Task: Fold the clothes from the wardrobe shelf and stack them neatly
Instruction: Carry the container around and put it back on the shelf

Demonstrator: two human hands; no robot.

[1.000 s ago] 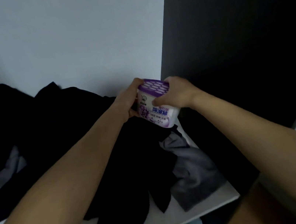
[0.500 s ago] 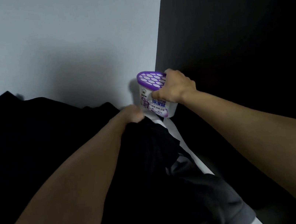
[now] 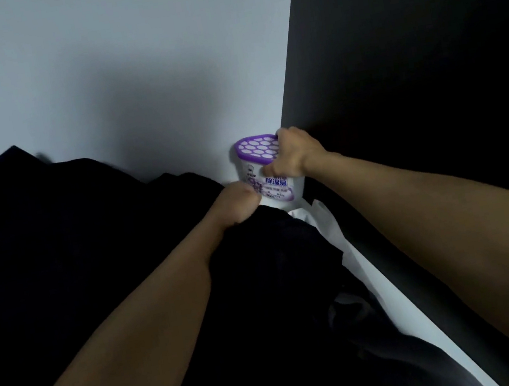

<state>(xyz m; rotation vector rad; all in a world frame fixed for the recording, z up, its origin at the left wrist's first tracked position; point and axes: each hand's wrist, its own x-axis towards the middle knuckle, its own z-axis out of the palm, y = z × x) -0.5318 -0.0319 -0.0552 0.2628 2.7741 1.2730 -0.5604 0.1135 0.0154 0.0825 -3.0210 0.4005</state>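
A heap of black clothes [image 3: 71, 242] covers the white wardrobe shelf [image 3: 379, 283], and a darker grey piece [image 3: 358, 310] lies at its right side. My left hand [image 3: 236, 205] is curled into a fist on the upper edge of the black garment, gripping the cloth right beside the tub. My right hand [image 3: 291, 157] grips a white dehumidifier tub with a purple honeycomb lid [image 3: 256, 150]. The tub sits in the shelf's back right corner, and its base is hidden behind the cloth.
The pale back wall [image 3: 126, 63] rises behind the clothes. The wardrobe's dark side panel [image 3: 426, 65] closes off the right. A narrow strip of bare shelf runs along that panel towards the front.
My right hand has carried the tub from above the clothes back into the right corner. My left hand has let go of the tub and dropped onto the black garment. The view has moved closer.
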